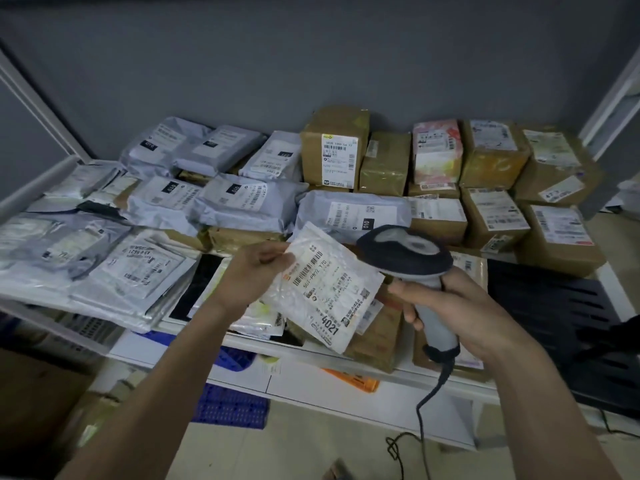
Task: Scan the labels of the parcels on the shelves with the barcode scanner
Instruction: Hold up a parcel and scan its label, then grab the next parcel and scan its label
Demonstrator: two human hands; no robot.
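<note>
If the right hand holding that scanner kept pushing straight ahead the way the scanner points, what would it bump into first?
Probably the white plastic parcel the left hand pinches: the grey handheld barcode scanner in the right hand faces it, though depth is unclear.

Grey wall point(311, 57) behind white metal shelving point(346, 372), pale tiled floor point(304, 448) below, dim light

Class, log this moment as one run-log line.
left hand: holds white parcel | right hand: grips scanner | scanner: over label | shelf: parcels
</note>
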